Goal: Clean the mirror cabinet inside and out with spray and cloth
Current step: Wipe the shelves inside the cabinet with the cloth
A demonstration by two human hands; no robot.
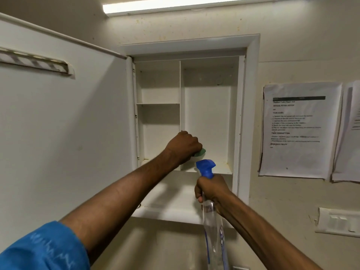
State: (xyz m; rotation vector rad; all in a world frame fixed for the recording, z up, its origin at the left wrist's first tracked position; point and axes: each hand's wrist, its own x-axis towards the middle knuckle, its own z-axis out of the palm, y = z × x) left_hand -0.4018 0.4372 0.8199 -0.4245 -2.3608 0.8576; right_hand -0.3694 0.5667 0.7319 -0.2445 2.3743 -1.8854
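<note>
With the cabinet door (64,114) swung left, the left hand (183,146) grips a green cloth (200,152) against the far inside — the right hand (211,189) clasps the spray bottle (212,221) near, ready.

Most of the green cloth (200,152) is hidden inside the left hand (183,147) — only a corner is seen. The spray bottle (213,221) and open door (64,123) are cut off by the frame edges — print on the posted sheet (298,129) is blurred.
</note>
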